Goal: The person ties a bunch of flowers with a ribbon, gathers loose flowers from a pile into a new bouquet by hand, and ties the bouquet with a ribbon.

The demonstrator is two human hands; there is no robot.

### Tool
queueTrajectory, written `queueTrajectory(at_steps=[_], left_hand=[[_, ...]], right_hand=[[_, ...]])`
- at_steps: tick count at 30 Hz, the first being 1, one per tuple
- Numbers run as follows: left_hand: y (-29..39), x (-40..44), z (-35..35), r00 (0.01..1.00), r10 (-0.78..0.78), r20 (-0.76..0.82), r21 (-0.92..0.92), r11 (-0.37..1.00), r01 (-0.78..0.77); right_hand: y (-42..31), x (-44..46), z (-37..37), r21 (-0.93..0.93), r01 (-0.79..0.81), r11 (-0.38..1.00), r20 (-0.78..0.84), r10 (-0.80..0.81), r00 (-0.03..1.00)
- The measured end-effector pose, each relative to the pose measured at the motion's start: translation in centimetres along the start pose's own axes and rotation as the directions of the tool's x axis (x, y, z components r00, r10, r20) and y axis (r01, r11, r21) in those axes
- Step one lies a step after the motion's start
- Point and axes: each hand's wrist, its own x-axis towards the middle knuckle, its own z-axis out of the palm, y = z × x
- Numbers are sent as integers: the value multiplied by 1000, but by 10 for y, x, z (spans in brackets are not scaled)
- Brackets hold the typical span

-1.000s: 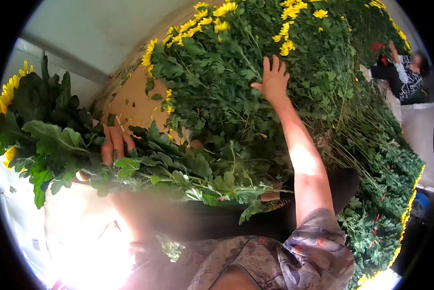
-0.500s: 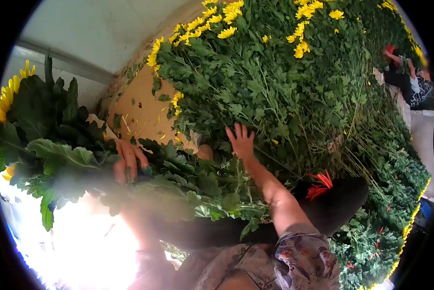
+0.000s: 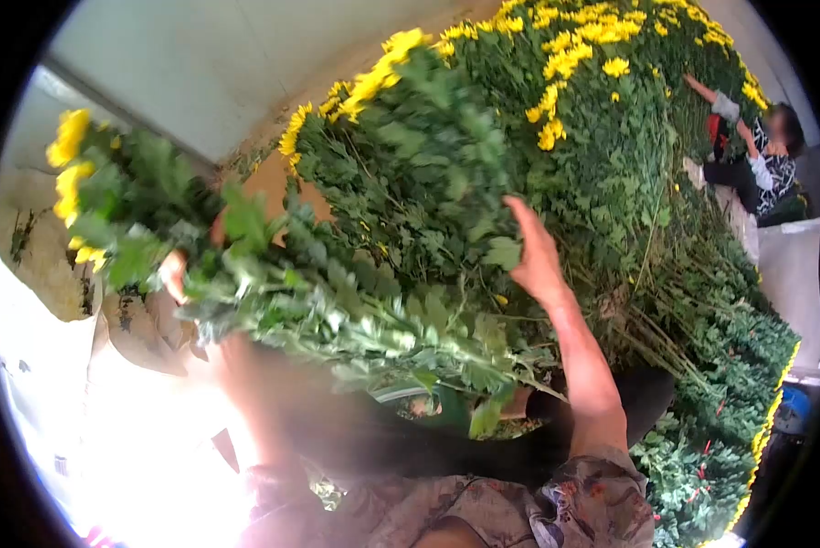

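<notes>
A bunch of yellow chrysanthemums with long leafy stems lies across the left and middle, its blooms at the far left. My left hand is closed around it below the flower heads, partly hidden by leaves. My right hand is closed on the side of a second chrysanthemum bunch, which is blurred and tilted up above the pile; the leaves hide part of the grip. Under and behind it spreads the large pile of chrysanthemums, yellow heads along its far edge.
A pale wall stands at the back left. Another person sits at the far right beside the pile. Bunches with red ties lie at the lower right. My dark-clothed leg is in front. Glare washes out the lower left.
My right hand, earlier resting spread on the pile, has moved right and lifted a bunch. The left bunch has swung, showing more of its blooms. The view has shifted slightly.
</notes>
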Motion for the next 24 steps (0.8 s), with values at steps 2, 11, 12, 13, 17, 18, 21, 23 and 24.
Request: queueTrajectory(at_steps=[2,11,12,13,17,18,21,23,24], left_hand=[[-7,7,6,986,6,-166,47,999,2],[-55,49,-17,955,-53,-292,-21,999,49],[-56,49,-14,957,-54,-285,-36,998,45],[-57,51,-11,960,-52,-274,-54,998,39],[-72,67,-25,946,-58,-318,-12,998,57],[-56,54,3,942,-159,-295,-73,987,144],[-95,75,-14,955,121,-269,84,991,-102],[-92,71,-8,962,35,-272,85,996,-12],[-89,70,-4,958,-39,-284,81,995,64]], right_hand=[[-6,6,-22,-83,210,974,-195,-222,955],[-44,71,-167,-701,179,690,-330,-537,777],[-49,75,-193,-722,178,669,-349,-574,741],[-55,77,-218,-743,175,646,-367,-613,700],[-87,70,-245,-591,326,738,-520,-657,545],[-90,64,-240,-341,437,833,-621,-548,561],[-127,40,-216,-333,596,731,-577,-658,484],[-163,18,-186,-362,580,730,-509,-676,533],[-175,8,-168,-356,574,737,-472,-672,571]])
